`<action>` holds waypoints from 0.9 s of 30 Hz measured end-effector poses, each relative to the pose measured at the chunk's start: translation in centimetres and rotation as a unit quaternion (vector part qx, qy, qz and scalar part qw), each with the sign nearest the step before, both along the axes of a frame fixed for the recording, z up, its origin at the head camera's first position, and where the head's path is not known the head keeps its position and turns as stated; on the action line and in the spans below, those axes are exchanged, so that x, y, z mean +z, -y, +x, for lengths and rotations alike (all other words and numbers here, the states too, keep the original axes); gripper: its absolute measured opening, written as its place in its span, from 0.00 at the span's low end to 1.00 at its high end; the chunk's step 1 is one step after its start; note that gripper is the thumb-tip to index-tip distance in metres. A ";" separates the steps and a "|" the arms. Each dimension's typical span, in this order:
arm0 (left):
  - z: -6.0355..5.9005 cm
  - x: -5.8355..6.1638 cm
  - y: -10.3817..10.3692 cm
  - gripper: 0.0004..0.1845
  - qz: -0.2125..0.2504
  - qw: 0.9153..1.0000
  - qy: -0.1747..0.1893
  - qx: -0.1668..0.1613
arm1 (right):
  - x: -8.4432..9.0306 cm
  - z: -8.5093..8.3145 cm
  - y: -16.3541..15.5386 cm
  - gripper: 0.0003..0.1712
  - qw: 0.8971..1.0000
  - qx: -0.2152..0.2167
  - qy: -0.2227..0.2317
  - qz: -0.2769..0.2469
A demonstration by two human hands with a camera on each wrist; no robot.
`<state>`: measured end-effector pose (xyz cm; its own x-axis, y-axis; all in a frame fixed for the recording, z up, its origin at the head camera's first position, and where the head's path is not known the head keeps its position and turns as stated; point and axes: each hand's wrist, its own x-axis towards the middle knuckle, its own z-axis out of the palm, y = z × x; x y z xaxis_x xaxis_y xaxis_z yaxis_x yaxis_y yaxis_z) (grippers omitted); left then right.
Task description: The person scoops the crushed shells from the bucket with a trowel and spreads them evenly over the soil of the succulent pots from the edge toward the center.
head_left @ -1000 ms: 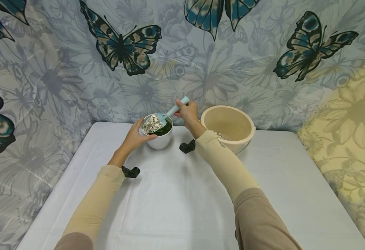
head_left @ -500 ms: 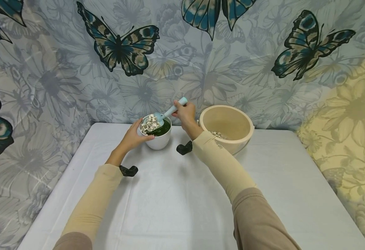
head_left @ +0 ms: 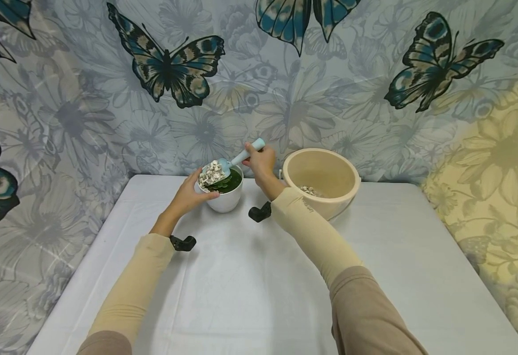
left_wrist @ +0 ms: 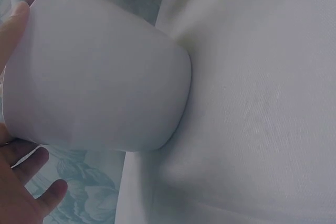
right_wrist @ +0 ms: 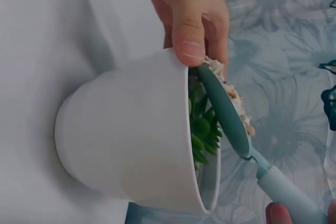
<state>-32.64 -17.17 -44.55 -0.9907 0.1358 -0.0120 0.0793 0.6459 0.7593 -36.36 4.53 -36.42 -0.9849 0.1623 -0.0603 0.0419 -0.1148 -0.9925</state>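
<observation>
Left hand grips white pot at its rim, far-centre on tabletop. Right hand fingers grip blue scoop, loaded with pebbles, over green plant. Tip slowly, low, around the leaves; steady the pot.

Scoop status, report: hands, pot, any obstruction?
Left hand holds white pot. Right hand holds scoop, loaded with pebbles, over the plant. Nothing blocking.
</observation>
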 end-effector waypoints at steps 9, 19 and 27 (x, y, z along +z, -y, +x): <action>-0.1 -0.2 0.1 0.61 0.002 1.000 0.002 0.002 | 0.5 0.3 -0.4 0.19 0.999 0.039 0.015 0.017; 0.6 -0.2 -0.6 0.61 0.008 1.000 0.003 0.021 | 0.1 0.5 -0.6 0.17 0.999 0.047 0.009 0.020; -0.1 0.0 0.4 0.61 0.003 1.000 0.011 -0.005 | 0.4 0.7 -0.3 0.17 0.998 0.054 -0.010 0.044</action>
